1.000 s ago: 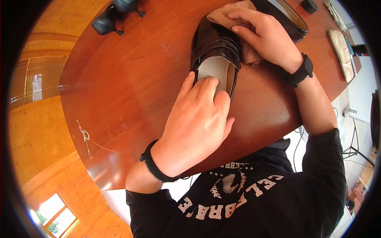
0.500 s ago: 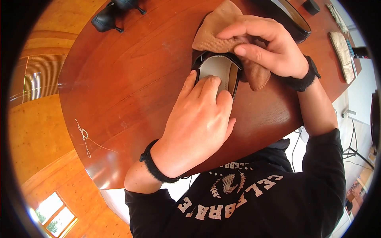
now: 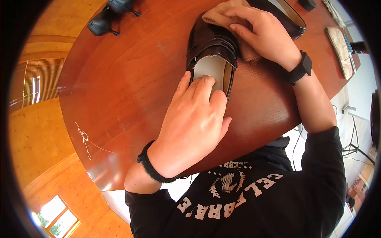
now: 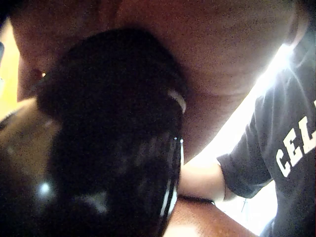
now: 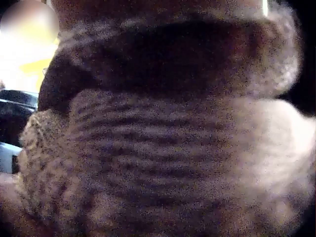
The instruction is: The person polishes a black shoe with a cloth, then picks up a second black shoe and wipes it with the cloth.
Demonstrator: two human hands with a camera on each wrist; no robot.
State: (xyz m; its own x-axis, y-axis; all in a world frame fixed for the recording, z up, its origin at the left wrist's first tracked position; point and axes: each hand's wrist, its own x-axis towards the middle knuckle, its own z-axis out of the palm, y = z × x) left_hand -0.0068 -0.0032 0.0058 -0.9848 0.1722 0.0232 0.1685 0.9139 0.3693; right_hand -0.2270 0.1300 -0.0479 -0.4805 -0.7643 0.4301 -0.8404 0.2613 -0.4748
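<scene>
Both hands are on the go over one dark loafer (image 3: 213, 47). The left hand (image 3: 190, 123), at the middle of the frame, grips the rear: some fingers curl down into the pale-lined mouth, the little finger lies along the left side, and the heel sits under the palm. The right hand (image 3: 274, 37), at upper centre-right, pinches a tan cloth (image 3: 216, 16) between thumb and fingers, and a fold of it lies over the toe.

The loafer looks light, I'd say, with a fairly stiff upper and a slick, glossy skin that fingertips could slide on; fine scuffs would show. The mouth, from inside, seems the surest place to hold it. The cloth looks soft and limp, easy to bunch.

The loafer sits at upper centre, its toe pointing to the top of the frame and its heel to the bottom, long axis nearly upright in the picture, mouth facing up. Whether the whole sole rests on the desk (image 3: 131, 99) I can't tell.

Further out, a second dark shoe (image 3: 293, 28) slants beside the right hand. A pair of black heels (image 3: 99, 25) stands at upper left, a loose pale thread (image 3: 83, 137) lies at lower left, and a long beige piece (image 3: 339, 53) lies by the right edge.
</scene>
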